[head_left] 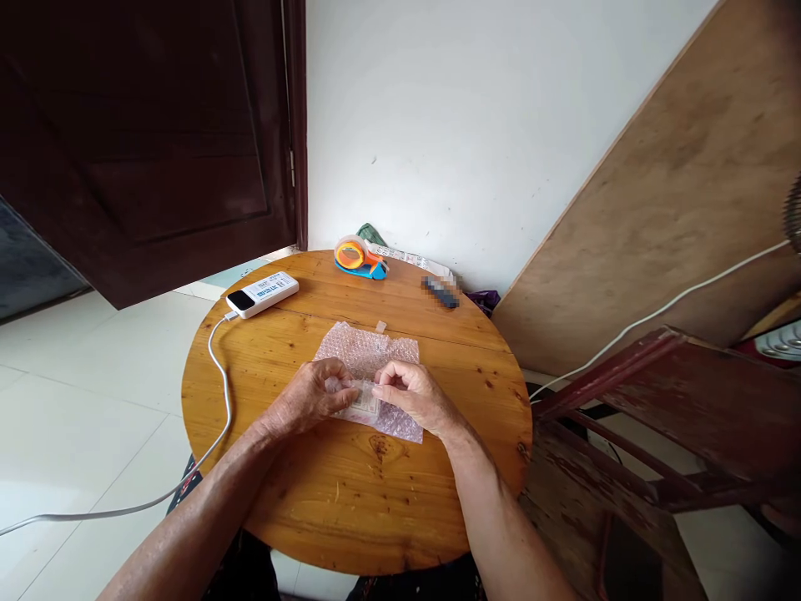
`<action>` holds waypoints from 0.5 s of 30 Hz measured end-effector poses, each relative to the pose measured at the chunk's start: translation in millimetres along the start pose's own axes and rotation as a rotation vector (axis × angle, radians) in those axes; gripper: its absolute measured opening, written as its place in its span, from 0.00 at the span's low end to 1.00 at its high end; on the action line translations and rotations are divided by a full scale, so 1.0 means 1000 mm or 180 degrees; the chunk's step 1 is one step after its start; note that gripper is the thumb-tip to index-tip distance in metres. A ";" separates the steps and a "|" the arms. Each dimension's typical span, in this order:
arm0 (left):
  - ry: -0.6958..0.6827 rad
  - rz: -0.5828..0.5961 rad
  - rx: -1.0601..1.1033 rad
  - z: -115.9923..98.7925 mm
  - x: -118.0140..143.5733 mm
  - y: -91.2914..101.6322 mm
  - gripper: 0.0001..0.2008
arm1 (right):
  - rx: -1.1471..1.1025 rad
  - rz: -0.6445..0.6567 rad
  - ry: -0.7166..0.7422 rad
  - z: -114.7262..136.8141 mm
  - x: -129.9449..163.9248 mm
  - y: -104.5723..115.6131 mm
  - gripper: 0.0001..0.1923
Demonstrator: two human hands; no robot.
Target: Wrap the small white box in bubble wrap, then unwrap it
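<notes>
A sheet of pinkish clear bubble wrap [400,423] lies at the middle of the round wooden table. On its near part is a small flat packet [366,401] with fine print, partly hidden by my fingers. My left hand [322,392] pinches the packet's left side, thumb on top. From the right, my right hand [413,394] has thumb and forefinger closed at the packet's upper right edge. A little clear tape piece [381,327] sticks out beyond the wrap's far edge.
The round table [375,509] also bears a white power bank [266,294] with a cable [227,392], an orange-and-blue tape dispenser [361,257] and a blurred dark object [440,292]. A wooden chair [626,417] stands at right; a dark door [156,125] is at left.
</notes>
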State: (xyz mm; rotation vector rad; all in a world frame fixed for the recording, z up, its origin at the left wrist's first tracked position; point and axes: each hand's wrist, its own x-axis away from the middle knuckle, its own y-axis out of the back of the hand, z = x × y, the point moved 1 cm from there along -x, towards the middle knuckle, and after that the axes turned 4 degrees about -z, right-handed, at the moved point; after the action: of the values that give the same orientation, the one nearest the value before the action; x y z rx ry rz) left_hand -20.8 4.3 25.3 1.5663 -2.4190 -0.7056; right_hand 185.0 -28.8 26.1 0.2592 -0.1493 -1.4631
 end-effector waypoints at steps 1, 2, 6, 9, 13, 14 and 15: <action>0.0005 0.0014 0.0000 -0.001 0.000 0.000 0.10 | -0.0020 0.0011 -0.0032 0.000 0.000 0.000 0.14; 0.0016 0.0024 0.0003 -0.001 0.000 0.000 0.10 | -0.0035 0.0023 -0.0058 -0.001 0.000 0.000 0.14; 0.0085 0.0029 0.0075 -0.002 0.000 -0.001 0.11 | -0.0058 0.0037 -0.0096 -0.002 -0.001 0.001 0.14; 0.0096 0.0076 0.0162 -0.001 0.000 -0.002 0.11 | -0.0036 0.0014 -0.0093 -0.004 -0.001 0.001 0.14; 0.0071 0.0037 0.0158 0.000 -0.001 -0.002 0.11 | -0.0010 0.0006 -0.0039 -0.005 -0.001 0.000 0.14; 0.0056 0.0024 0.0144 0.000 -0.001 -0.002 0.11 | 0.0005 -0.0013 -0.0025 -0.006 -0.001 0.001 0.14; 0.0034 0.0023 0.0123 0.000 -0.001 -0.002 0.11 | 0.0022 -0.0031 -0.0015 -0.006 -0.002 0.001 0.14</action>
State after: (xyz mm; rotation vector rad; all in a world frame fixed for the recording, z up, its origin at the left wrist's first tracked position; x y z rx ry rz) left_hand -18.5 4.2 24.3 1.5706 -2.4436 -0.6513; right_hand 186.9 -26.7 20.9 0.2624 -0.1572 -1.4733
